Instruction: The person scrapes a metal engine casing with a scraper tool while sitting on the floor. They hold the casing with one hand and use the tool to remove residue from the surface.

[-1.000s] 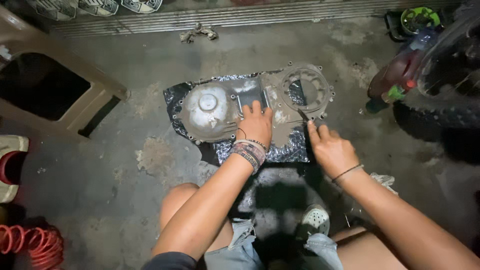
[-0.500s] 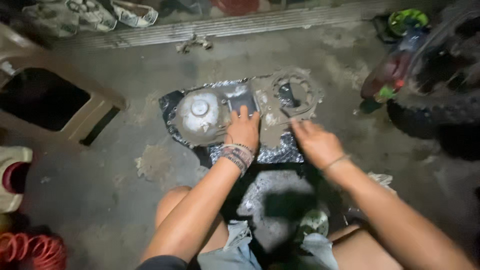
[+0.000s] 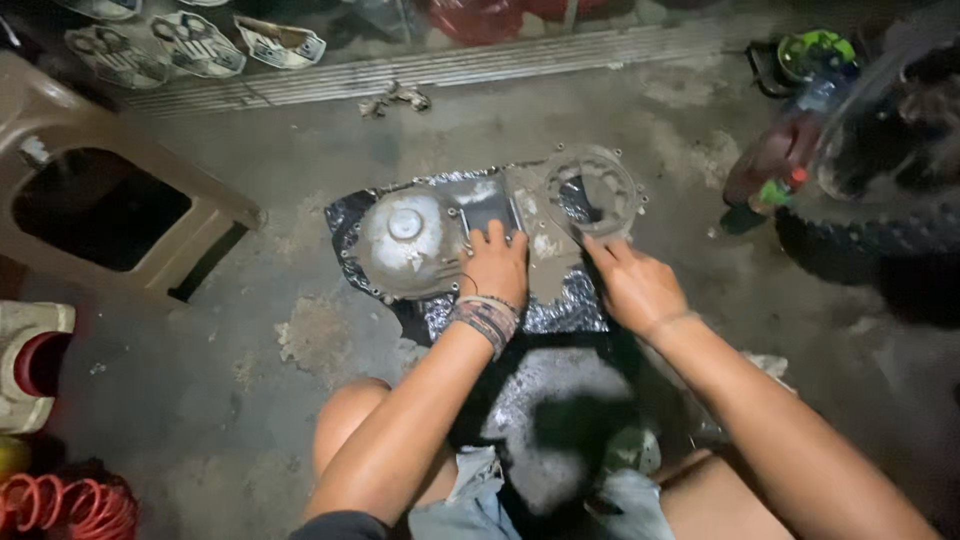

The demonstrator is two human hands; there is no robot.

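While I look down past my bent knees, my two forearms reach out over the concrete floor (image 3: 200, 400) to a grey metal engine cover (image 3: 470, 235) that lies flat on a dark, shiny plastic sheet (image 3: 560, 315) just ahead of me. My left hand (image 3: 495, 265), with a woven wristband (image 3: 485, 320) on it, rests palm down on the middle of the cover, fingers spread flat and closed on nothing. My right hand (image 3: 635, 285) lies beside it at the cover's near right edge, its fingers (image 3: 600, 250) stretched toward the ring-shaped opening (image 3: 590, 190); whether they pinch something small there I cannot tell. As I judge it, the cover is already off its machine and laid out for work, its surface smeared pale in patches, so the cleaning or checking looks begun but not finished; the domed round end (image 3: 405, 240) on the left sits untouched. Room is fair: bare floor to the near left, though a beige plastic stool (image 3: 120, 200) lies tipped farther left and a coiled red hose (image 3: 60, 505) sits at my near left corner. To the right a knobbly black tyre (image 3: 870, 240) crowds close, leaving only a narrow strip. Beyond the cover, a rag (image 3: 395, 98) and a ridged metal sill (image 3: 480, 65) mark the far edge.
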